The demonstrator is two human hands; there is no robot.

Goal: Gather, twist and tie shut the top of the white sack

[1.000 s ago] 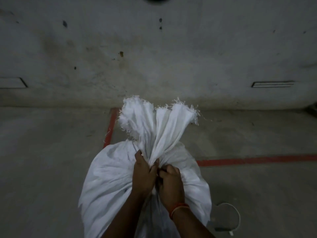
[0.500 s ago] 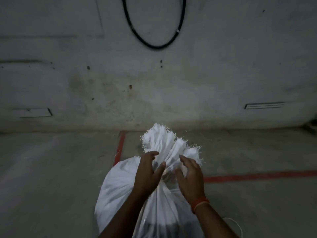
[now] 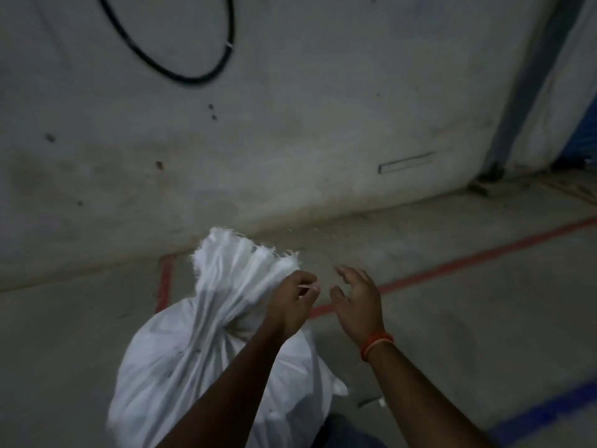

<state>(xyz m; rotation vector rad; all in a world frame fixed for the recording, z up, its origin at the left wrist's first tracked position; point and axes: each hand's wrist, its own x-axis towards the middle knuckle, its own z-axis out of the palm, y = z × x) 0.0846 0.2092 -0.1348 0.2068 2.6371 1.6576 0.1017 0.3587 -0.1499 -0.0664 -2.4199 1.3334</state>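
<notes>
The white sack [image 3: 181, 357] stands full on the concrete floor, a little left of centre. Its top is bunched into a neck [image 3: 223, 305], and the frayed mouth [image 3: 245, 253] fans out above that. My left hand [image 3: 292, 302] is against the right side of the neck, fingers curled, pinching a thin pale strip [image 3: 308, 287] that sticks out to the right. My right hand [image 3: 355, 302] hovers to the right of the sack, fingers spread and loosely bent, touching nothing. An orange band [image 3: 376, 344] circles its wrist.
A stained grey wall [image 3: 290, 124] rises just behind the sack, with a black cable loop [image 3: 181, 76] hanging on it. Red lines [image 3: 484, 253] and a blue line [image 3: 542, 412] mark the floor. A thin white cord [image 3: 374, 400] lies on the floor right of the sack's base.
Both hands have come off the sack's neck. My right hand moved away to the right and opened; my left now pinches a thin strip. The view swung to the right.
</notes>
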